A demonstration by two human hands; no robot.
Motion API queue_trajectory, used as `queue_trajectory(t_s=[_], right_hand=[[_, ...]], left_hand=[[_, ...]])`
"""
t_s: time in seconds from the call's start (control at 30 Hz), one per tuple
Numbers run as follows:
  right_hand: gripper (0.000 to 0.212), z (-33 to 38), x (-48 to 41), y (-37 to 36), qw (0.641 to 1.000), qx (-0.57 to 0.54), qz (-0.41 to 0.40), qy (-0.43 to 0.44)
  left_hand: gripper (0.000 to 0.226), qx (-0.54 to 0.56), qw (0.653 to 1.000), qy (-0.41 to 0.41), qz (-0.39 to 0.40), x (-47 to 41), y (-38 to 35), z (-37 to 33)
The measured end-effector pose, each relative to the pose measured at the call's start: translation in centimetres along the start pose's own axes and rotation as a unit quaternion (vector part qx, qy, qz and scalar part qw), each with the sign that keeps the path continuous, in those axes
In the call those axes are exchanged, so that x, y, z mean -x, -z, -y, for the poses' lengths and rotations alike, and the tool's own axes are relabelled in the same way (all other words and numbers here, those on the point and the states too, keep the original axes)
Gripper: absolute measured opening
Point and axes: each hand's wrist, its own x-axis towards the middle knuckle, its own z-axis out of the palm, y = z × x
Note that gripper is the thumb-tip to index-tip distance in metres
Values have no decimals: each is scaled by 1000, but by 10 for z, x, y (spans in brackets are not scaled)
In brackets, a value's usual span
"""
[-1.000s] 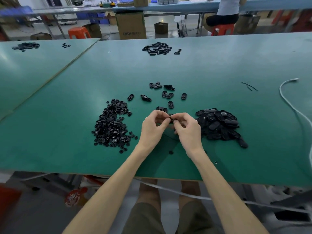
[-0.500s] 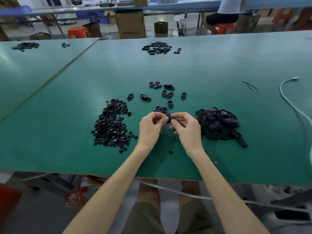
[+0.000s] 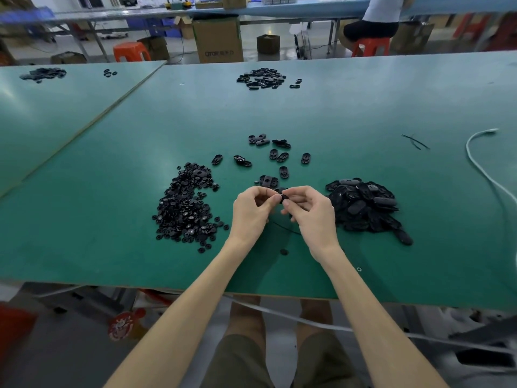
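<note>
My left hand [image 3: 251, 211] and my right hand [image 3: 310, 212] meet above the green table [image 3: 363, 113], both pinching one small black plastic part [image 3: 283, 198] between their fingertips. A heap of small round black pieces [image 3: 186, 205] lies to the left of my hands. A heap of larger oval black shells [image 3: 363, 204] lies to the right. Several oval pieces [image 3: 275, 155] are scattered just beyond my hands. One round piece [image 3: 284, 251] lies alone below my wrists.
A white cable [image 3: 481, 166] curves along the table's right side. Thin black strips [image 3: 415, 142] lie near it. Another pile of black parts [image 3: 263, 78] sits at the far edge. A second table [image 3: 56, 107] adjoins on the left. A person sits on a red stool [image 3: 369, 46] behind.
Both hands have lifted slightly away from me, still pinching the small part between them. The piles have not moved.
</note>
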Motion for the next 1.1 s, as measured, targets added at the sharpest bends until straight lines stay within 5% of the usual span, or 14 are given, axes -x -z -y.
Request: queue_trajectory(t_s=[0.4, 0.8, 1.0, 1.1], right_hand=[[22, -4, -2, 1, 998, -57, 4, -11], [22, -8, -3, 2, 999, -47, 13, 1], [16, -8, -4, 1, 999, -40, 26, -1], [12, -7, -4, -1, 999, -6, 40, 8]], left_hand=[[23, 69, 998, 4, -12, 1, 2, 0], [15, 160, 986, -8, 39, 3, 8, -1], [30, 179, 984, 18, -9, 2, 8, 0], [18, 180, 984, 11, -3, 0, 8, 2]])
